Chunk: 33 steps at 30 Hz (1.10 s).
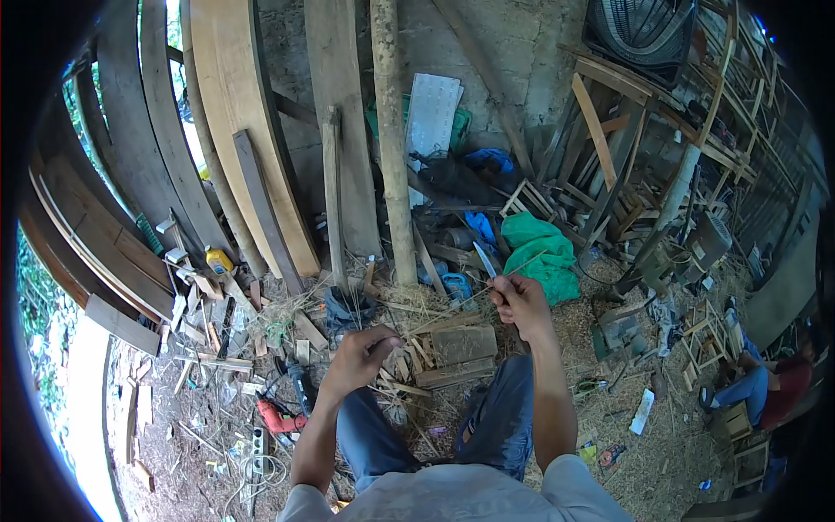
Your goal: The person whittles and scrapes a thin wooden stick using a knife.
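Note:
My right hand (pixel 524 306) is closed around the handle of a knife (pixel 484 259), whose pale blade points up and to the left. My left hand (pixel 358 358) is held lower and to the left, its fingers drawn together above my left knee. Thin pale strands show near its fingers, but I cannot make out whether it grips one. Below and between the hands, a wooden block (pixel 464 344) lies among scraps and shavings on the ground. A dark bag or pot (pixel 350 306) sits just beyond my left hand.
Tall planks (pixel 239 113) and a pole (pixel 394 148) stand ahead. A red power drill (pixel 280 418) and a power strip (pixel 261 448) lie at left. A green sack (pixel 539 257) and piled wooden frames are at right. Another person (pixel 770 383) sits at far right.

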### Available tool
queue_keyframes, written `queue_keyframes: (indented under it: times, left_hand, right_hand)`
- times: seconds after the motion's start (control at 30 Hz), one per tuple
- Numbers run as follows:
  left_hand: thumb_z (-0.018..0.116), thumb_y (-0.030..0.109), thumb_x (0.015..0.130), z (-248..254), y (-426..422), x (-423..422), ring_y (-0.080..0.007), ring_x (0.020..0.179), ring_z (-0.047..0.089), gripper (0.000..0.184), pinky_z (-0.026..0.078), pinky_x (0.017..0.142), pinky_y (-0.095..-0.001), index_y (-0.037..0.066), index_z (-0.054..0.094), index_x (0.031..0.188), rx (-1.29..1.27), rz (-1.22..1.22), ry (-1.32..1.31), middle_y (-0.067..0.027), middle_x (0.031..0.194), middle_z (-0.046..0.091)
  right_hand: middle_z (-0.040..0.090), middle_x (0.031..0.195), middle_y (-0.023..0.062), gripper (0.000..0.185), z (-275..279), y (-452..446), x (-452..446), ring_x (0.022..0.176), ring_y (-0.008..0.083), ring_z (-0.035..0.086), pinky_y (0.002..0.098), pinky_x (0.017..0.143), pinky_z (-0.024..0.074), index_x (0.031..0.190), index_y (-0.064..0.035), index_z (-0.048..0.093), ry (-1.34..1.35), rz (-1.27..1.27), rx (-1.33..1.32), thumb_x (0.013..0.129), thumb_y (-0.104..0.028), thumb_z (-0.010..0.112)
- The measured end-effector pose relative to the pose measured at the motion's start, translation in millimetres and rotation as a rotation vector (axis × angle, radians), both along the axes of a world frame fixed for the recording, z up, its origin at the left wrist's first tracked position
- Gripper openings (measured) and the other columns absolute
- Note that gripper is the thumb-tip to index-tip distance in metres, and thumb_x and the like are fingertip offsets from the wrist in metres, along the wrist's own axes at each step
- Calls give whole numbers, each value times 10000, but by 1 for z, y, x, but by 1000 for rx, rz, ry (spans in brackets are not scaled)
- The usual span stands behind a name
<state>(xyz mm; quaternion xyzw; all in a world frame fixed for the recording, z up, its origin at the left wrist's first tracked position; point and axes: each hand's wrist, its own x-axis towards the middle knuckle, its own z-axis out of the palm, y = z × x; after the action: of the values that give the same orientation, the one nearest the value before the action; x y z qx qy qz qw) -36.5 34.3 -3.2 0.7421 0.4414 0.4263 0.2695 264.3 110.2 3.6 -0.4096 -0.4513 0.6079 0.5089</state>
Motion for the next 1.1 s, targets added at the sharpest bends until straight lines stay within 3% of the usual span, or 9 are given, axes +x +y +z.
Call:
queue_keyframes:
  times: [0.13, 0.3, 0.43, 0.8, 0.9, 1.1]
  left_hand:
    - [620, 28, 853, -10, -5, -47, -156, 550, 553, 50, 426, 539, -295, -3, 657, 868, -39, 93, -4, -103, 679, 639]
    - [615, 28, 854, -2, -10, -57, -137, 585, 563, 55, 418, 548, -283, -10, 653, 863, -163, 195, 36, -96, 668, 623]
    - [623, 39, 855, -2, -3, -36, -143, 567, 553, 55, 409, 536, -293, -10, 646, 852, -67, 130, 43, -93, 651, 608]
    - [622, 0, 835, 4, -15, -26, -195, 590, 611, 52, 465, 569, -308, -12, 642, 881, -12, 61, 56, -114, 732, 644]
    - [652, -2, 826, 15, -23, -6, -170, 642, 630, 80, 489, 613, -293, -2, 647, 905, -3, 91, 36, -100, 744, 657]
    - [663, 13, 828, 39, -23, 49, -179, 589, 595, 93, 454, 547, -291, 15, 637, 917, 161, 152, -50, -101, 767, 654]
  right_hand:
    - [505, 655, -21, 326, -4, 15, 61, 480, 22, 369, 198, 388, 245, 945, 11, 618, -81, -384, 81, 945, -314, 586]
    - [470, 613, -30, 355, -1, 2, 67, 453, 16, 334, 197, 383, 216, 967, -3, 618, -30, -324, 106, 943, -355, 582]
    - [434, 560, -41, 344, 9, -15, 31, 419, 10, 301, 195, 382, 204, 998, -7, 617, 2, -156, 80, 937, -345, 597]
    - [433, 549, -55, 209, 33, -15, 0, 412, 4, 310, 191, 376, 208, 909, -21, 631, 117, -192, 174, 906, -229, 654]
    - [443, 549, -52, 193, 34, -22, -8, 415, 4, 319, 191, 378, 214, 873, -26, 623, 138, -196, 171, 897, -213, 664]
    - [478, 566, -42, 169, 42, -39, -35, 429, 4, 347, 187, 388, 234, 877, -35, 617, 124, -109, 178, 886, -192, 679]
